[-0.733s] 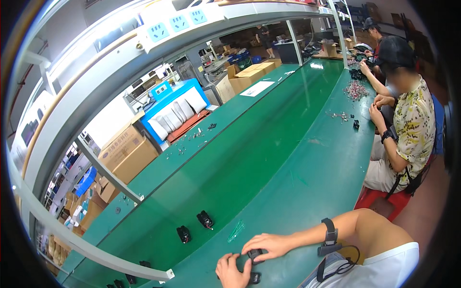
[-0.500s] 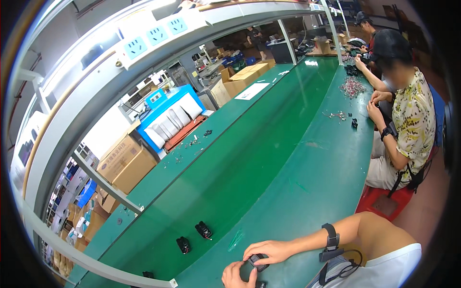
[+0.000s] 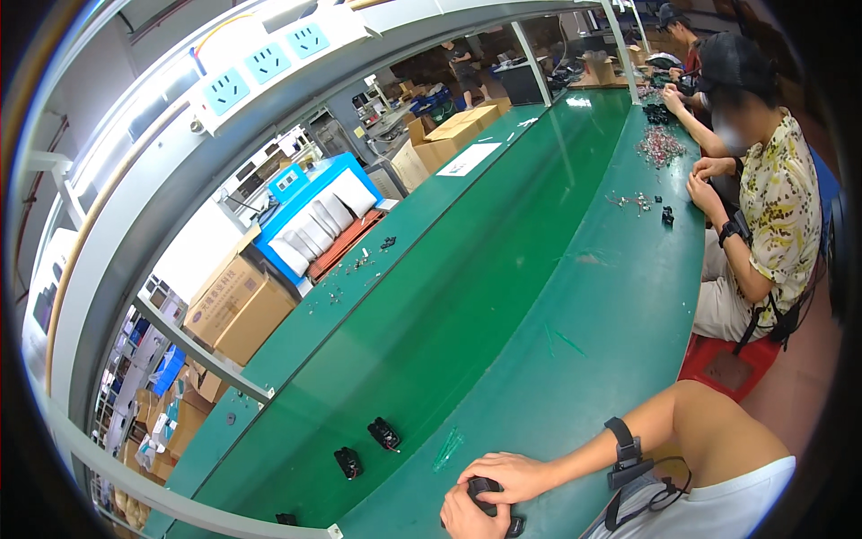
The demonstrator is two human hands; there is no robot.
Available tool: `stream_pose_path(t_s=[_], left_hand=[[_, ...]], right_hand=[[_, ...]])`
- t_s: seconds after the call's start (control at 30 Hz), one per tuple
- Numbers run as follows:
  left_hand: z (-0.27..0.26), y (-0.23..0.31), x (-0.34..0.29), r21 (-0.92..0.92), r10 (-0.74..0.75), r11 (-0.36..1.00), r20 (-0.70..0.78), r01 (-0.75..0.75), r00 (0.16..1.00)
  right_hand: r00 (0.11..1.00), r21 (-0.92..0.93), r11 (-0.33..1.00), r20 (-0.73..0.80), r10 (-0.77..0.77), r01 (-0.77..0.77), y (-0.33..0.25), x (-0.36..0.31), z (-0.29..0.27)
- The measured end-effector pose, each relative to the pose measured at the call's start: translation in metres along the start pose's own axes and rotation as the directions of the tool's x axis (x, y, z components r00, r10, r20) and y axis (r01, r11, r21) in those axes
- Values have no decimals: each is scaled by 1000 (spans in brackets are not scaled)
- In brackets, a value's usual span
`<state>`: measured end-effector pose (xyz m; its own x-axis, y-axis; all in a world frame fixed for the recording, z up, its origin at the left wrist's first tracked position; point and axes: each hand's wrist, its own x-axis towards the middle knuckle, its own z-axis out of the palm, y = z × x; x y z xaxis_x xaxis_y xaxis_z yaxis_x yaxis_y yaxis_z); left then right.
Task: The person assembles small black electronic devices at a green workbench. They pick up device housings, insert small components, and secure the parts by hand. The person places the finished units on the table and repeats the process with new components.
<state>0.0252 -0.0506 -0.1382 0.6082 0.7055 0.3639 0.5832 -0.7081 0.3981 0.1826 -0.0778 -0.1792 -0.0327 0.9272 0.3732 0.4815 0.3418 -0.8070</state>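
Note:
At the near edge of the green bench, my right hand (image 3: 505,474) curls over a small black plastic housing (image 3: 483,487). My left hand (image 3: 470,516) is closed round the near side of that same housing, so the two hands meet on it. Much of the piece is hidden under the fingers. Beside my right wrist, another black piece (image 3: 515,526) lies on the bench, partly covered by my left hand. Thin green strips (image 3: 446,449) lie in a small bunch beyond my right hand.
Two open black housings (image 3: 383,435) with wires sit on the lower green belt (image 3: 431,332) to the left. A co-worker (image 3: 763,207) sits at the right, hands by a heap of small red and silver parts (image 3: 660,146). A grey frame post (image 3: 206,516) crosses the lower left.
My hands have come closer together around the black housing. The whole view has shifted slightly as my head moved.

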Motion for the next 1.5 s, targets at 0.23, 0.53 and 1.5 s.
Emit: stream_pose_path(t_s=[0.23, 0.53, 1.5], left_hand=[[9, -2, 21, 30, 47, 998, 11, -47, 999], [21, -26, 19, -24, 88, 996, -58, -89, 994], [12, -35, 26, -70, 214, 972, -109, -223, 971]], right_hand=[[993, -24, 994, -55, 108, -110, -3, 6, 4], [995, 95, 991, -13, 101, -99, 4, 15, -5], [1000, -226, 974, -19, -21, 16, 26, 20, -30]])
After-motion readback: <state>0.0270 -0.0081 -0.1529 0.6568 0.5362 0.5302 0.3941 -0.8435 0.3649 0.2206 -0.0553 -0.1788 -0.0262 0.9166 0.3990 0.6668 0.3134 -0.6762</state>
